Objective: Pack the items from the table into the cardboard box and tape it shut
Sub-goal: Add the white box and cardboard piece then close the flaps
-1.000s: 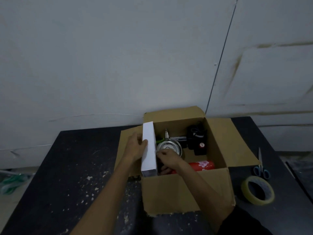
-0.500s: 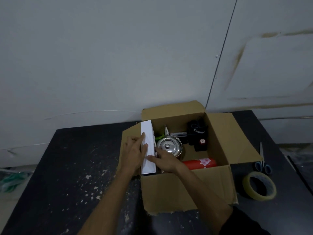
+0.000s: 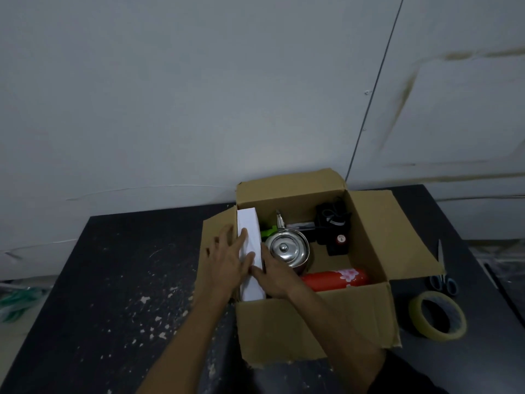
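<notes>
An open cardboard box (image 3: 309,325) stands on the black table. A long white box (image 3: 250,226) stands on edge along its left wall. My left hand (image 3: 227,260) lies flat on the white box's top with straight fingers. My right hand (image 3: 272,273) presses the same white box from the right, inside the cardboard box. Also inside are a shiny steel pot with a lid (image 3: 288,248), a red flowered bottle (image 3: 335,278) lying down, a black device (image 3: 333,226) and something green (image 3: 268,231).
A roll of yellowish tape (image 3: 437,315) and blue-handled scissors (image 3: 441,275) lie on the table right of the box. The box's right flap (image 3: 397,234) is folded outward. A grey wall rises behind. White flecks dot the table (image 3: 113,280) at left.
The white box has sunk lower into the cardboard box along its left wall. My left hand shifted from its side onto its top.
</notes>
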`<act>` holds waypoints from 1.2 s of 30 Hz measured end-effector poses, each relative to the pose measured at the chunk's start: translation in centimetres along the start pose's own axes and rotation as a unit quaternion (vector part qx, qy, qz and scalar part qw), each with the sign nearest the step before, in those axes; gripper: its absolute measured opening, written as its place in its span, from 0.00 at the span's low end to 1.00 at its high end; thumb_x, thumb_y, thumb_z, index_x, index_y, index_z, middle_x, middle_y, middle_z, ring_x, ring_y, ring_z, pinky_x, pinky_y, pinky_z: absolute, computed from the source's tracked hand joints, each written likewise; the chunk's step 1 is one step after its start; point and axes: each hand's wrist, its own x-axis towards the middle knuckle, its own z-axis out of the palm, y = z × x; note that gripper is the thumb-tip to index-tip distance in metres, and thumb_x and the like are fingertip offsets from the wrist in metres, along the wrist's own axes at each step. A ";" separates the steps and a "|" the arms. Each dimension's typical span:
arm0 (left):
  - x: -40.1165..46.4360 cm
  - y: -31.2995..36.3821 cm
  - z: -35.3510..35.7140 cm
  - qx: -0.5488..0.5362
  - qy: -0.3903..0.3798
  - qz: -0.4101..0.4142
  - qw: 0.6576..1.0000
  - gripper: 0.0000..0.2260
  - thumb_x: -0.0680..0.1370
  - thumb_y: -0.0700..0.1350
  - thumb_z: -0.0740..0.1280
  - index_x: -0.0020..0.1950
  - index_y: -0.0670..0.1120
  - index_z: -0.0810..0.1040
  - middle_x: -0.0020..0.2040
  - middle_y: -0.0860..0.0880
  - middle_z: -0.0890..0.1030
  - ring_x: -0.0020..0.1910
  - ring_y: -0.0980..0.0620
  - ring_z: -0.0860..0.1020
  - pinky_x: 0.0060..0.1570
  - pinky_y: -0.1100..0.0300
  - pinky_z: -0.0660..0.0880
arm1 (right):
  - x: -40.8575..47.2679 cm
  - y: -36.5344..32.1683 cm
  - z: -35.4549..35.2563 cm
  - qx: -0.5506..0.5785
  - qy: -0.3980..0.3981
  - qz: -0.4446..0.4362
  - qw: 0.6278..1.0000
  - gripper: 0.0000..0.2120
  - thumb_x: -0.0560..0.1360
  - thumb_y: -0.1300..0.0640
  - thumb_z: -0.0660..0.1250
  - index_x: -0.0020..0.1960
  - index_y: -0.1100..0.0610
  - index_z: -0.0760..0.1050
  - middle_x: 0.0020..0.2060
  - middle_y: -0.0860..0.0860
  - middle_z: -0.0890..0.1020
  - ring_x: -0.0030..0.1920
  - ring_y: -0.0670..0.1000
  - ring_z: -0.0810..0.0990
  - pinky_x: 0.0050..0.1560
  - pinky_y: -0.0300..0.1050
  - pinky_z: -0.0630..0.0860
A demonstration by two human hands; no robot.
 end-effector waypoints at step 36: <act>3.3 -0.3 -0.9 -0.102 -0.057 0.013 0.993 0.27 0.83 0.57 0.52 0.80 0.57 0.47 0.81 0.46 0.49 0.79 0.43 0.51 0.75 0.44 0.56 | 0.6 -0.9 1.2 -0.180 0.213 -0.081 0.957 0.27 0.83 0.45 0.53 0.80 0.48 0.54 0.75 0.51 0.63 0.66 0.54 0.68 0.64 0.49 0.71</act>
